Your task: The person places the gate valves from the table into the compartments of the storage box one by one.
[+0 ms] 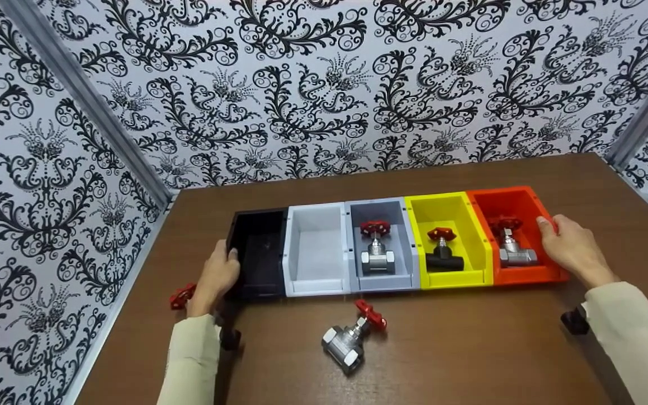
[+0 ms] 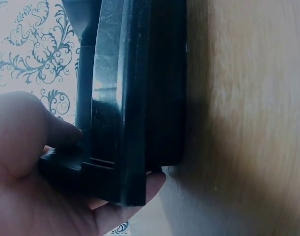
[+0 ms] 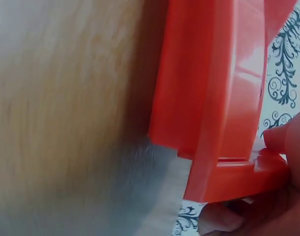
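My left fingers (image 2: 154,187) grip the black bin (image 1: 262,247), right fingers (image 3: 221,219) the red bin (image 1: 529,275), row's ends, beyond the loose gate valve (image 1: 346,342) on the tabletop (image 1: 448,349). Imo, even force avoids twisting.

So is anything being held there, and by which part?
Yes, the row of five bins, at both ends: the left hand grips the outer rim of the black bin, the right hand that of the red bin.

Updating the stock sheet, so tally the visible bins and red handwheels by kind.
Bins: 5
Red handwheels: 5 (three inside bins, two outside, one of those partly hidden)
Total: 10
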Demonstrator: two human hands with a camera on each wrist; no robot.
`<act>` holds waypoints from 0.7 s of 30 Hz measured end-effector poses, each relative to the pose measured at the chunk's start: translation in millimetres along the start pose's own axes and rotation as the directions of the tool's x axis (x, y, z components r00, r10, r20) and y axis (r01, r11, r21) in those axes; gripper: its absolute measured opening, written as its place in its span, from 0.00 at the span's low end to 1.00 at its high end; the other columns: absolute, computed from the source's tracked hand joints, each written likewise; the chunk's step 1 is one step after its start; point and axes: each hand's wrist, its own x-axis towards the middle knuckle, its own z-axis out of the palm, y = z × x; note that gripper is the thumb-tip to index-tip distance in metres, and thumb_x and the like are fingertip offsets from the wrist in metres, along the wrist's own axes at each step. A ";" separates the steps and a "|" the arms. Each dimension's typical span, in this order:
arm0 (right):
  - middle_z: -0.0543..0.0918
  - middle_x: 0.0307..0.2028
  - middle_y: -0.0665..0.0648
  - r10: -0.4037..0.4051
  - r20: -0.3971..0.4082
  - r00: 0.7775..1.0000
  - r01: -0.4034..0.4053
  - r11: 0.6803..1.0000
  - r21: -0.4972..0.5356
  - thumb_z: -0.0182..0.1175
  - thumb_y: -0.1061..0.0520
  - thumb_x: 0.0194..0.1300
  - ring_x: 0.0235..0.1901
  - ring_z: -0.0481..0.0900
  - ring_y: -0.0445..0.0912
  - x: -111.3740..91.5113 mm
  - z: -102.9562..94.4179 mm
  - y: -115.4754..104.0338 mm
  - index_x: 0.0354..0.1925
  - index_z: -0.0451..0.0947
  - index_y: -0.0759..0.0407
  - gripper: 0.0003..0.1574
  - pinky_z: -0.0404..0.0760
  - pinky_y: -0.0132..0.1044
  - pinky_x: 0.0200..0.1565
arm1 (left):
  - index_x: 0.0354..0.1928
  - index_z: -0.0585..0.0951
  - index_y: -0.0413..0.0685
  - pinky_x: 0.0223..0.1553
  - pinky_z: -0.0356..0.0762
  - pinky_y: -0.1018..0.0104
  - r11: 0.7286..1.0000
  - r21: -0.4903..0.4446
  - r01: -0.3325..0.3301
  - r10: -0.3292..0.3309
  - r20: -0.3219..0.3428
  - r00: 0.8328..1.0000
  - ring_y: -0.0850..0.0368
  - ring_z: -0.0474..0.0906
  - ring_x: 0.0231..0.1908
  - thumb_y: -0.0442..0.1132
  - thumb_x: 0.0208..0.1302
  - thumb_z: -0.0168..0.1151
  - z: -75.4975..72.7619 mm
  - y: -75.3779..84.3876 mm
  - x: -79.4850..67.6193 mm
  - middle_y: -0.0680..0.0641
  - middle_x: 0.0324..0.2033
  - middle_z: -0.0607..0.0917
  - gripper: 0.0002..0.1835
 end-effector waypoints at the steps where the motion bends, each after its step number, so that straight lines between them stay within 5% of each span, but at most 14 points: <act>1: 0.71 0.29 0.65 -0.010 -0.002 1.000 0.010 1.000 -0.012 0.35 0.40 0.72 0.28 0.70 0.56 0.1 0.3 0.1 0.44 0.65 0.70 0.32 0.67 0.41 0.28 | 0.56 0.64 0.41 0.53 0.66 0.46 1.000 0.000 0.000 0.000 -0.005 1.000 0.40 0.71 0.52 0.42 0.72 0.38 0.5 -0.3 0.3 0.35 0.51 0.75 0.16; 21: 0.69 0.27 0.63 -0.014 0.022 1.000 0.015 1.000 -0.008 0.34 0.40 0.73 0.25 0.70 0.54 0.0 3.7 3.0 0.46 0.61 0.70 0.32 0.67 0.38 0.24 | 0.61 0.65 0.40 0.54 0.66 0.48 0.997 -0.031 0.076 -0.075 0.021 0.997 0.42 0.71 0.53 0.46 0.69 0.48 -14.1 8.5 -5.5 0.36 0.54 0.74 0.24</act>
